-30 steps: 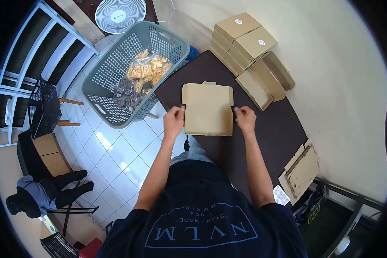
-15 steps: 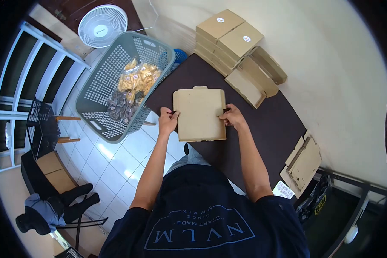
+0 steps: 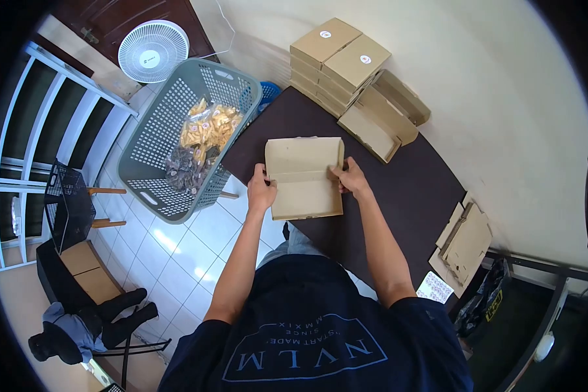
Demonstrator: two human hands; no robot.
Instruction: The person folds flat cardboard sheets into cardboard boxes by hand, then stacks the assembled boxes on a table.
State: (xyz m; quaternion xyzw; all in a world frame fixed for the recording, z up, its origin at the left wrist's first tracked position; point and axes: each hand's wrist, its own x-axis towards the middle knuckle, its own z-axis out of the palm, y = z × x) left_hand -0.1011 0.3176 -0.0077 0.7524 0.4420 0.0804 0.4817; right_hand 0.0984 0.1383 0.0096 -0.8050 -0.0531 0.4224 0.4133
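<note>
A brown cardboard box (image 3: pixel 305 196) with its lid raised is held over the near edge of the dark table (image 3: pixel 398 209). My left hand (image 3: pixel 261 191) grips its left side, fingers wrapped round the edge. On the right side my right hand (image 3: pixel 351 178) pinches the box wall near the lid's fold. The inside of the box shows no contents. Behind it, an open box (image 3: pixel 372 124) lies on the table beside a stack of closed boxes (image 3: pixel 353 65) with round stickers.
A grey-green basket (image 3: pixel 157 117) with bags of yellow and grey items stands left of the table. Flat cardboard pieces (image 3: pixel 467 238) and a printed sheet (image 3: pixel 434 288) lie at the right edge. Further left are a white fan (image 3: pixel 150 57) and a black wire rack (image 3: pixel 68 202).
The box, flat-looking before, now shows a fold across it with its lid lifted. Both hands have shifted slightly along its sides, still holding it. The whole view has moved a little.
</note>
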